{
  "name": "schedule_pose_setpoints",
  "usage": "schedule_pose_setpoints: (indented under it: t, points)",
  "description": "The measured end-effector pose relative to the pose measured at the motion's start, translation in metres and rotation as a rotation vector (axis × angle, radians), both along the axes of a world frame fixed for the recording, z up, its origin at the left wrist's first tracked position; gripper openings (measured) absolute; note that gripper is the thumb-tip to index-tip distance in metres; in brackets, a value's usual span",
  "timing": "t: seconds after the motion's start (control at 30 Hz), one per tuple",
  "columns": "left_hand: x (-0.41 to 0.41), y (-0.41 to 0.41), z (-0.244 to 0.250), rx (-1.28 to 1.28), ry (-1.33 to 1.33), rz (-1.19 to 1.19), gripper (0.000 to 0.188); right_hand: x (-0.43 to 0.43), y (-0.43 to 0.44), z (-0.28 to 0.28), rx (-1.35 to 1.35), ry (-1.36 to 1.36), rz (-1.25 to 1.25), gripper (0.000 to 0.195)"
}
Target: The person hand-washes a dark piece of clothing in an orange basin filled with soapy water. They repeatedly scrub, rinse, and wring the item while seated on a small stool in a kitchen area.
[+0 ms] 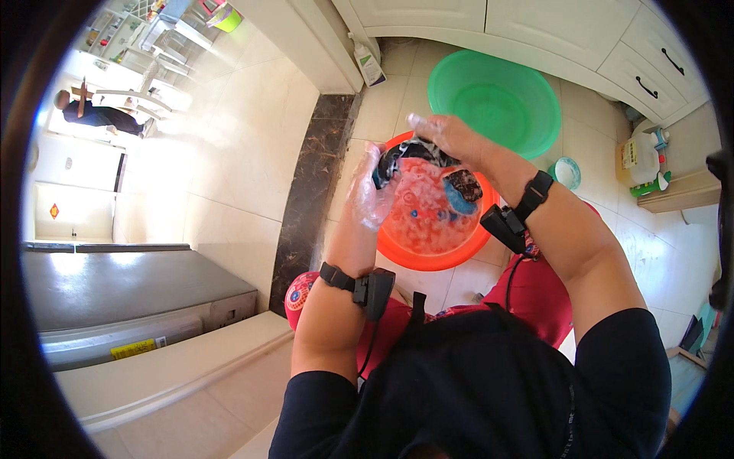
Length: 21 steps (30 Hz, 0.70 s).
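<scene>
A black item point(417, 150), streaked with white suds, is held over the far side of an orange plastic basin point(438, 262). Whether it is a shoe or a cloth piece, I cannot tell. Its left end is in my left hand point(369, 192), which is coated in foam. My right hand point(449, 135) grips its right end from above, the thumb side soapy too. Foamy water point(421, 215) fills the basin. Partly sunk at its right side lies a blue and dark brown object point(463, 192), its kind unclear.
Beyond the orange basin stands a green plastic basin point(493, 97). A small bowl point(566, 173) of white matter sits to the right, with jugs point(637, 159) farther right. A white bottle point(369, 63) stands by the door frame. Cabinets point(550, 23) line the back. A person point(103, 112) is in the far room.
</scene>
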<state>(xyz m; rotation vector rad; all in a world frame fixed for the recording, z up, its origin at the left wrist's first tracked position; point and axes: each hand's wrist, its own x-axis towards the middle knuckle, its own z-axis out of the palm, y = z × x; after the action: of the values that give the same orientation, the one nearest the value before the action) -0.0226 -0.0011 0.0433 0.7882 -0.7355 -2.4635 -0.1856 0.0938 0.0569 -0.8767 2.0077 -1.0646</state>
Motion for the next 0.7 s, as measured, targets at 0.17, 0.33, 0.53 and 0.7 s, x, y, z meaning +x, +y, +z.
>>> schedule_pose_setpoints:
  t: [0.17, 0.33, 0.53, 0.7]
  points:
    - [0.001, 0.000, -0.005, -0.163, -0.044, 0.031, 0.024, 0.001, 0.018, 0.012, -0.067, -0.239, 0.109, 0.052]
    - [0.006, -0.001, -0.006, -0.355, -0.110, -0.104, 0.024, -0.007, 0.013, 0.000, -0.274, -0.456, -0.134, 0.031]
    - [0.002, 0.004, 0.005, -0.231, -0.093, -0.012, 0.016, -0.003, 0.014, -0.003, -0.482, -0.209, -0.200, 0.018]
    - [0.014, -0.037, -0.042, 0.204, 0.192, 0.112, 0.022, 0.055, 0.010, 0.012, -0.512, 0.268, 0.173, 0.015]
